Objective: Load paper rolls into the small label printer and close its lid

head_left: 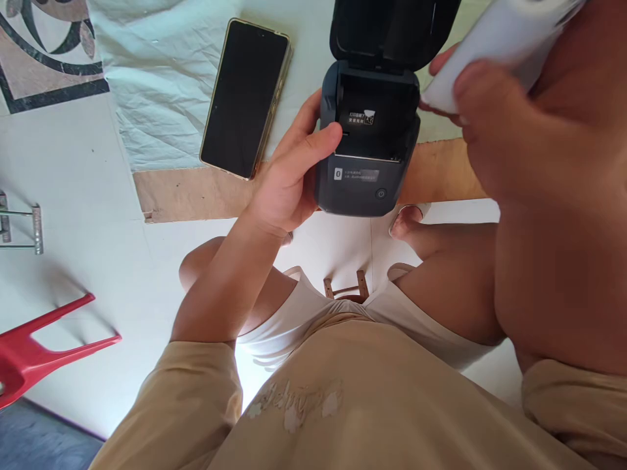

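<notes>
- The open lid of the dark printer is cut off by the top edge of the frame.
- The white object in the right hand, upper right, is blurred and runs out of frame; its kind cannot be told.
- The left hand grips the printer; only the thumb shows, the fingers are hidden behind the housing.
- The print on the compartment label is too small to read.
- The red plastic part, lower left, and the metal fitting are cut off by the left edge.
</notes>
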`<state>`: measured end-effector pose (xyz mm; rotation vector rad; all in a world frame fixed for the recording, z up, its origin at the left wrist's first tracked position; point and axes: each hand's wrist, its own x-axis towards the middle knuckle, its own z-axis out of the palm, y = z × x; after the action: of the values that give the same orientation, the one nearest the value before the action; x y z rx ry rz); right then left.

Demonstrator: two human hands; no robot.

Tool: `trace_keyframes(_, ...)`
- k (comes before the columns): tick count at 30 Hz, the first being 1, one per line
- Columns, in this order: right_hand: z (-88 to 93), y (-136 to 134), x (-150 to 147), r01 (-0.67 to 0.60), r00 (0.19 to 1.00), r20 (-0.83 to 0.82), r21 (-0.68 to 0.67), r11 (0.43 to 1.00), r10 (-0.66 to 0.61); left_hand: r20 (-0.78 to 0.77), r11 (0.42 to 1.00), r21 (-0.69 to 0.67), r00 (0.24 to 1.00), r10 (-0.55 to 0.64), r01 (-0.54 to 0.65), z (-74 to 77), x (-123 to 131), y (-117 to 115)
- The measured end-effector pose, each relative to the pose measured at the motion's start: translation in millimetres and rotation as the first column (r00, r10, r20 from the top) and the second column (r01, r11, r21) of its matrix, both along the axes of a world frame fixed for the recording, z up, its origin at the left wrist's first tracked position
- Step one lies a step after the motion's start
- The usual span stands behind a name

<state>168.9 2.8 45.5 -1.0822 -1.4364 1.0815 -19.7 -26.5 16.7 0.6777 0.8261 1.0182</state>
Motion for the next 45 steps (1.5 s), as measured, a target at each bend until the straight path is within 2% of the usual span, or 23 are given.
trace_keyframes(1, -2.3, -1.5, 0.0, -0.092, 0.95, 0.307, 0.131, 0.987, 0.047, 0.002, 1.0, 0.003, 1.0, 0.005, -0.005, 0.3, -0.1, 0.2)
trace_keyframes(2, -5.3, -1.8, 0.8, -0.152, 0.852, 0.524, 0.254, 0.955, -0.004, 0.001, 1.0, 0.005, 1.0, 0.011, -0.011, 0.8, 0.0, 0.4)
trace_keyframes(3, -8.3, -1.3, 1.8, -0.168, 0.789, 0.609, 0.342, 0.925, -0.082, -0.007, 1.0, 0.006, 1.0, 0.017, -0.017, 1.5, 0.4, 0.6)
trace_keyframes(4, -10.9, -0.4, 2.2, -0.166, 0.726, 0.681, 0.313, 0.935, -0.098, -0.021, 1.0, 0.004, 1.0, 0.021, -0.021, 2.5, 1.1, 0.8)
trace_keyframes(7, -12.6, 2.1, -2.3, -0.131, 0.663, 0.739, 0.266, 0.955, -0.116, -0.081, 0.998, -0.044, 0.996, 0.034, -0.037, 6.2, 4.7, 0.5)
trace_keyframes(10, -6.8, 0.8, -12.5, -0.21, 0.592, 0.796, 0.303, 0.929, -0.126, -0.09, 0.991, -0.118, 0.994, 0.061, -0.071, 8.2, 7.2, -0.8)
trace_keyframes(14, -3.1, -2.0, -21.4, -0.318, 0.5, 0.859, 0.298, 0.9, -0.108, -0.029, 0.997, -0.065, 0.999, 0.031, -0.033, 4.9, 4.2, -1.8)
trace_keyframes(17, -5.6, -1.7, -21.8, -0.317, 0.514, 0.855, 0.266, 0.91, -0.071, -0.002, 0.999, -0.038, 1.0, -0.001, 0.001, 2.0, 1.1, -1.2)
trace_keyframes(22, -2.4, -3.0, -13.9, -0.234, 0.546, 0.823, 0.328, 0.915, -0.156, 0.076, 0.999, 0.008, 0.996, 0.034, -0.035, 2.8, 2.8, -1.0)
trace_keyframes(27, -1.2, -13.2, -13.1, -0.291, 0.645, 0.733, 0.498, 0.817, -0.217, 0.069, 0.999, 0.007, 0.996, 0.052, -0.052, 2.4, 4.2, -0.4)
trace_keyframes(29, -4.5, -19.3, -18.0, -0.327, 0.672, 0.716, 0.513, 0.793, -0.186, 0.06, 0.997, 0.009, 0.996, 0.072, -0.073, 1.5, 4.1, -0.5)
trace_keyframes(33, -11.1, -27.7, -26.8, -0.417, 0.673, 0.727, 0.526, 0.741, -0.137, -0.024, 0.997, 0.024, 0.997, 0.068, -0.068, 0.8, 3.6, -1.8)
trace_keyframes(36, -12.2, -25.1, -26.1, -0.421, 0.752, 0.657, 0.539, 0.729, -0.051, -0.042, 0.999, 0.015, 0.998, 0.05, -0.05, 1.0, 2.7, -2.5)
trace_keyframes(37, -12.3, -22.6, -24.8, -0.384, 0.794, 0.607, 0.551, 0.741, -0.04, -0.018, 0.999, 0.016, 0.998, 0.052, -0.052, 1.1, 2.3, -2.5)
trace_keyframes(39, -12.6, -16.3, -22.0, -0.197, 0.873, 0.476, 0.542, 0.817, -0.105, 0.019, 0.999, 0.019, 0.999, 0.049, -0.049, 1.0, 1.4, -2.5)
trace_keyframes(42, -13.9, -7.0, -20.3, 0.115, 0.928, 0.293, 0.358, 0.926, -0.229, -0.006, 1.0, 0.013, 1.0, 0.02, -0.02, 0.4, -0.3, -2.7)
trace_keyframes(43, -14.0, -4.8, -20.6, 0.142, 0.944, 0.249, 0.282, 0.949, -0.215, -0.019, 1.0, 0.014, 1.0, 0.011, -0.011, 0.1, -1.0, -2.9)
trace_keyframes(45, -12.9, -2.6, -21.9, 0.106, 0.974, 0.183, 0.155, 0.982, -0.134, -0.034, 1.0, 0.02, 0.999, 0.007, -0.007, -0.6, -2.1, -3.4)
